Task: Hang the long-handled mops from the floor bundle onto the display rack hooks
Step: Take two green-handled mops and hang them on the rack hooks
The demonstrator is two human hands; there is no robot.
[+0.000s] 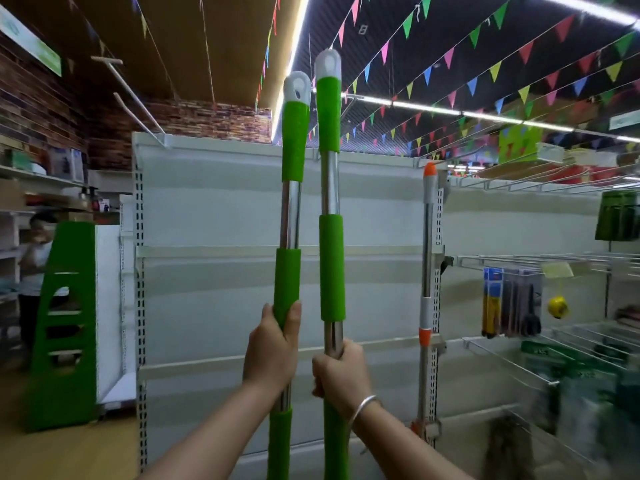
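Observation:
I hold two long mop handles upright in front of me, each steel with green foam sleeves and a grey hanging cap on top. My left hand [273, 348] grips the left mop handle [294, 133] at a green sleeve. My right hand [341, 372] grips the right mop handle [330, 258] on bare steel, its cap slightly higher. Both caps reach above the top edge of the white display rack [221, 209]. A third mop with orange and grey fittings [426, 271] hangs at the rack's right upright. The mop heads are out of view below.
Long bare hooks [135, 91] jut from the rack's top left. Wire shelves and hooks with packaged goods [512, 299] fill the right side. A green stand [65, 323] and a person [34, 258] are at the left, by wall shelves.

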